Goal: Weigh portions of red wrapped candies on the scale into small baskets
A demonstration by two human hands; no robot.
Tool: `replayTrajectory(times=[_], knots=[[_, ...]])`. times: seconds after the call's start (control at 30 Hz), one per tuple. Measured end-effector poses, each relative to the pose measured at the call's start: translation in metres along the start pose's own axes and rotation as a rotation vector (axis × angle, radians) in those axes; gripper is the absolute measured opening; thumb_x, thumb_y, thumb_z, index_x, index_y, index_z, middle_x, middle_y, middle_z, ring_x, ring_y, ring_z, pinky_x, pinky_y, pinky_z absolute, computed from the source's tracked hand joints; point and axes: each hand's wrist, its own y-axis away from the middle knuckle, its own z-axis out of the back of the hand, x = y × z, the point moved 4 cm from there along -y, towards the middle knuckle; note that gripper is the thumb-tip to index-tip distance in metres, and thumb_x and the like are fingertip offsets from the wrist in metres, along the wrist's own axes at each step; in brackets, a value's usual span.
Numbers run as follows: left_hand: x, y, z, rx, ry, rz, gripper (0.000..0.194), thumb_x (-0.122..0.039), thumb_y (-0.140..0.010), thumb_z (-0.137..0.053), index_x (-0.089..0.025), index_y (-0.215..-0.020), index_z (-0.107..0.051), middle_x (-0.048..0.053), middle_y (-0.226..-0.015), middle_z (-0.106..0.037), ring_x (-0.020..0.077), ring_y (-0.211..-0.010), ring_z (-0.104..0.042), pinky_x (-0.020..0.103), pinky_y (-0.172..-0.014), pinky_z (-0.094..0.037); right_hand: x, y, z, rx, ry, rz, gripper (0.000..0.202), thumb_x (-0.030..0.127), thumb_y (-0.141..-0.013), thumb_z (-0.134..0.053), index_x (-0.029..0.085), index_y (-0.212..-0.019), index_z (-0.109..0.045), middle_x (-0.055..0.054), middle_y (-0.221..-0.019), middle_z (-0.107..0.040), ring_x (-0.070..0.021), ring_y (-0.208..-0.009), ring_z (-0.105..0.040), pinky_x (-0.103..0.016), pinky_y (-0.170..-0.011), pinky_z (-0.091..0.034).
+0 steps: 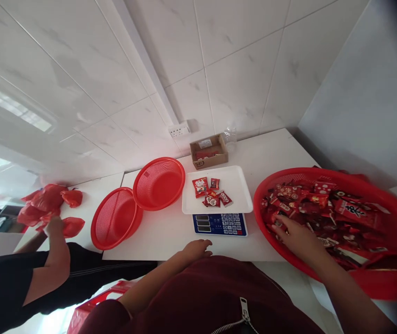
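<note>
My right hand (294, 235) reaches into a large red plastic basket (289, 172) filled with red-wrapped snack packets (353, 211). Its fingertips close on a small red packet (278, 222) near the basket's left side. My left hand (196, 249) rests by the table's front edge, just in front of the digital scale (219, 224). Its fingers are loosely bent and apart, with nothing seen in them. On the scale's white tray (191, 206) lie several small snack packets, among them a larger red one (200, 186) and a darker one (212, 201).
Two red mesh baskets (158, 184) (117, 218) stand left of the scale. A cardboard box (209, 160) and a clear plastic container (230, 135) sit by the wall. At far left, a person in dark clothes (0, 283) handles red plastic bags (48, 199).
</note>
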Motion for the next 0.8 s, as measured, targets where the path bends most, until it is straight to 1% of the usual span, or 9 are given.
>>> replayTrajectory(times=[0.1,0.2,0.27,0.33,0.43,0.5,0.57,0.7,0.8], knots=[[0.018,0.006,0.006,0.011,-0.019,-0.031,0.039,-0.034,-0.075,-0.057,-0.026,-0.113,-0.060,0.006,-0.100,-0.067,0.0252,-0.092,-0.062,0.036,-0.082,-0.047,0.023,0.008,-0.009,-0.106,-0.059,0.057,0.046,0.039,-0.083,-0.041,0.020,-0.124,-0.053,-0.011,-0.124,-0.060,-0.0277,-0.113,-0.055,-0.038,-0.092,-0.044],[0.036,0.012,0.014,0.017,-0.040,-0.054,0.037,-0.034,-0.076,-0.056,-0.026,-0.112,-0.061,0.006,-0.099,-0.067,0.0254,-0.091,-0.063,0.036,-0.081,-0.047,0.038,0.017,-0.032,-0.170,-0.037,0.082,0.052,0.037,-0.083,-0.042,0.017,-0.130,-0.046,-0.013,-0.129,-0.056,-0.0280,-0.118,-0.052,-0.040,-0.095,-0.042],[0.047,0.017,0.019,0.013,-0.051,-0.071,0.037,-0.033,-0.077,-0.055,-0.025,-0.112,-0.061,0.007,-0.099,-0.067,0.0261,-0.090,-0.063,0.036,-0.080,-0.047,0.043,0.024,-0.047,-0.202,0.028,0.056,0.058,0.036,-0.083,-0.042,0.013,-0.136,-0.039,-0.017,-0.133,-0.051,-0.0298,-0.120,-0.049,-0.043,-0.094,-0.042],[0.056,0.021,0.024,0.010,-0.059,-0.091,0.036,-0.031,-0.077,-0.056,-0.024,-0.112,-0.061,0.008,-0.098,-0.067,0.0260,-0.089,-0.064,0.036,-0.078,-0.048,0.046,0.030,-0.056,-0.218,0.111,0.006,0.060,0.035,-0.084,-0.040,0.011,-0.139,-0.034,-0.019,-0.134,-0.050,-0.0316,-0.120,-0.049,-0.045,-0.092,-0.043],[0.061,0.023,0.033,-0.011,-0.072,-0.131,0.031,-0.028,-0.077,-0.056,-0.024,-0.107,-0.064,0.006,-0.094,-0.068,0.0237,-0.085,-0.064,0.034,-0.077,-0.048,0.051,0.035,-0.059,-0.227,0.202,-0.061,0.059,0.034,-0.086,-0.036,0.013,-0.140,-0.031,-0.017,-0.132,-0.052,-0.0317,-0.116,-0.053,-0.045,-0.089,-0.044],[0.057,0.020,0.044,-0.066,-0.078,-0.165,0.027,-0.027,-0.080,-0.052,-0.023,-0.103,-0.065,0.005,-0.094,-0.068,0.0219,-0.086,-0.063,0.033,-0.079,-0.047,0.055,0.036,-0.058,-0.216,0.216,-0.091,0.057,0.034,-0.087,-0.034,0.014,-0.141,-0.030,-0.016,-0.132,-0.053,-0.0310,-0.111,-0.056,-0.044,-0.087,-0.045],[0.047,0.011,0.060,-0.152,-0.076,-0.198,0.027,-0.028,-0.084,-0.046,-0.023,-0.103,-0.064,0.005,-0.097,-0.066,0.0204,-0.089,-0.061,0.032,-0.082,-0.046,0.058,0.036,-0.055,-0.209,0.225,-0.117,0.056,0.033,-0.088,-0.033,0.015,-0.141,-0.030,-0.016,-0.132,-0.053,-0.0305,-0.107,-0.058,-0.043,-0.084,-0.046],[0.011,-0.023,0.098,-0.317,-0.070,-0.249,0.033,-0.031,-0.089,-0.039,-0.021,-0.114,-0.058,0.008,-0.109,-0.060,0.0196,-0.096,-0.058,0.032,-0.086,-0.044,0.065,0.036,-0.052,-0.230,0.272,-0.139,0.055,0.030,-0.088,-0.031,0.015,-0.141,-0.030,-0.016,-0.130,-0.055,-0.0300,-0.106,-0.059,-0.041,-0.083,-0.046],[-0.020,-0.052,0.116,-0.380,-0.179,-0.287,0.037,-0.034,-0.089,-0.042,-0.021,-0.122,-0.051,0.009,-0.125,-0.052,0.0224,-0.112,-0.051,0.035,-0.093,-0.042,0.068,0.038,-0.052,-0.238,0.309,-0.143,0.054,0.028,-0.089,-0.032,0.015,-0.141,-0.032,-0.016,-0.126,-0.057,-0.0289,-0.105,-0.060,-0.040,-0.083,-0.046]])
